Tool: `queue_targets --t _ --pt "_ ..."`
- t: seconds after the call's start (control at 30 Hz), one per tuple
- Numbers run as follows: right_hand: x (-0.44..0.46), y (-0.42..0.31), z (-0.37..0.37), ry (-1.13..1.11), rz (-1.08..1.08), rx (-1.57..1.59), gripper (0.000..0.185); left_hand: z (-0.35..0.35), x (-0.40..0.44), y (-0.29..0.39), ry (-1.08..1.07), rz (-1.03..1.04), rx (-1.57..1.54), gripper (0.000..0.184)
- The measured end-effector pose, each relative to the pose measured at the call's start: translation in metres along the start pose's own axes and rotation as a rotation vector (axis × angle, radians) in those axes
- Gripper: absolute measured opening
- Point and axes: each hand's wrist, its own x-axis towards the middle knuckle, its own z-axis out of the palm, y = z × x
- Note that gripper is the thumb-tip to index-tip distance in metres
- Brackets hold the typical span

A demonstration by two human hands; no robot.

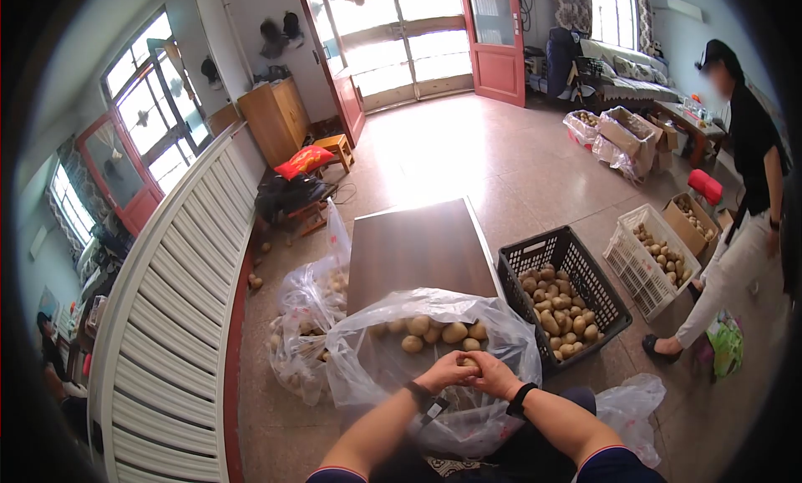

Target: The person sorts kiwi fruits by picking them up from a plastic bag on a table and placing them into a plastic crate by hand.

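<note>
Landmark: brown table (418, 253), mid-view. Left hand (445, 373) and right hand (494, 376) meet on the near side of the table, fingers of both curled in and pinching one held potato (469, 363) between them, mostly covered by the fingers; exact finger contact too small to tell. Black wristband on each wrist. Held potato sits over the clear plastic bag (511, 337), which lies spread at the table's near edge and partly overlaps its top. Loose potatoes (454, 333) show at the bag's far side, close to the table's near edge. Just right of the table: black crate (612, 284), a heap of potatoes inside. Farther right of the table, white crate (622, 270), also with potatoes, then cardboard box (678, 220) with more. Left of the table, touching or nearly, filled plastic bags (302, 303); contact unclear. White railing (171, 316) runs farther left of the table. Beyond the table's far left corner, red cushion (304, 161) beside a wooden stool (338, 149). Another person (748, 140) stands well right of the table, dark top, light trousers.
</note>
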Motion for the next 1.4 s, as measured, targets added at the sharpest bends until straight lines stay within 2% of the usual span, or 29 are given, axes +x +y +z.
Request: queue_targets --t 0.13,0.23,0.27,0.33,0.37,0.43,0.53,0.67,0.73,0.83,0.93,1.0,1.07,1.13,1.2,1.27,1.4 --pt "0.002 0.007 -0.003 -0.004 0.114 0.019 0.049 0.007 -0.008 0.007 0.087 -0.013 -0.001 0.05" --pt "0.004 0.008 -0.012 0.093 0.28 0.015 0.049 -0.011 0.004 -0.004 0.399 0.073 0.2 0.038" --pt "0.004 0.006 -0.017 0.094 0.284 0.015 0.049 -0.02 0.008 -0.009 0.396 0.069 0.199 0.038" --pt "0.004 0.004 -0.024 0.12 0.394 0.058 0.049 -0.035 0.008 -0.013 0.819 0.295 1.014 0.036" --pt "0.003 0.015 -0.021 0.14 0.399 0.075 0.046 -0.041 0.007 -0.016 0.816 0.295 1.013 0.036" --pt "0.002 0.014 -0.025 0.138 0.417 0.092 0.043 -0.042 -0.002 -0.006 0.95 0.177 1.171 0.037" --pt "0.004 0.012 -0.029 0.137 0.441 0.144 0.042 -0.056 0.0 -0.018 0.922 0.059 1.189 0.04" --pt "0.006 0.017 -0.028 0.169 0.437 0.179 0.039 -0.063 0.001 -0.028 0.87 0.007 1.259 0.044" --pt "0.006 0.028 -0.024 0.184 0.44 0.191 0.039 -0.063 0.001 -0.026 0.875 -0.103 1.278 0.053" --pt "0.006 0.023 -0.031 0.207 0.475 0.228 0.037 -0.077 0.009 -0.039 0.954 -0.131 1.236 0.057" --pt "0.005 0.044 -0.024 0.245 0.483 0.247 0.036 -0.085 0.007 -0.042 0.915 -0.143 1.19 0.061" --pt "0.004 0.062 -0.018 0.273 0.456 0.238 0.035 -0.08 0.001 -0.028 0.858 -0.178 1.172 0.056" --pt "0.004 0.065 -0.018 0.287 0.522 0.365 0.035 -0.072 -0.006 -0.019 0.804 -0.214 1.152 0.052" --pt "0.005 0.065 -0.019 0.28 0.529 0.399 0.035 -0.065 -0.006 -0.017 0.767 -0.325 1.12 0.044" --pt "0.006 0.063 -0.02 0.274 0.537 0.432 0.036 -0.066 -0.004 -0.024 0.754 -0.313 1.097 0.042" --pt "0.005 0.058 -0.024 0.24 0.594 0.379 0.046 -0.067 0.0 -0.034 0.727 -0.296 1.08 0.039" --pt "0.003 0.05 -0.03 0.241 0.635 0.395 0.045 -0.068 0.002 -0.042 0.629 -0.255 1.124 0.039"
